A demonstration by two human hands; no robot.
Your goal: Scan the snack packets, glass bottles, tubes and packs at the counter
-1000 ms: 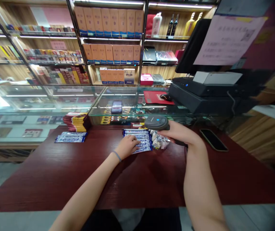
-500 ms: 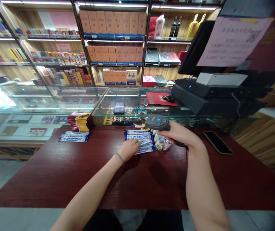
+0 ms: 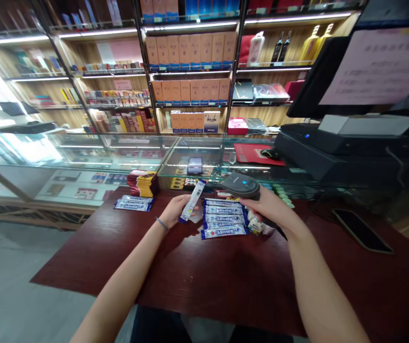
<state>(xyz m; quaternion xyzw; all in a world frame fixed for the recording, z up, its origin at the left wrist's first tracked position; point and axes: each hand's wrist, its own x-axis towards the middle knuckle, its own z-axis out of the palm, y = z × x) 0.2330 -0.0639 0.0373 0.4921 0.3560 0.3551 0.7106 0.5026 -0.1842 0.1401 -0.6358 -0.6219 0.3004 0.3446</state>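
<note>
My left hand [image 3: 176,209] is closed on a slim blue-and-white snack packet [image 3: 192,201], raised above the table with its barcode side showing. In my right hand [image 3: 267,205] is a dark handheld barcode scanner [image 3: 242,185], a blue light on its top and its head pointing left toward the packet. Between the hands, a row of similar blue-and-white packets [image 3: 224,220] lies on the table. Beside them, partly hidden under my right hand, are small wrapped items [image 3: 255,226]. A smaller group of the same packets [image 3: 133,203] lies at the left.
A stack of red-and-yellow packets [image 3: 142,183] stands at the table's back left. The phone [image 3: 362,231] lies at the right on the dark red table [image 3: 176,276]. Behind are a glass display counter [image 3: 129,150], a black mouse [image 3: 269,153] and a monitor [image 3: 319,78].
My left hand has lifted one packet off the row and moved left with it, barcode side showing. My right hand still holds the scanner. The camera view has turned left.
</note>
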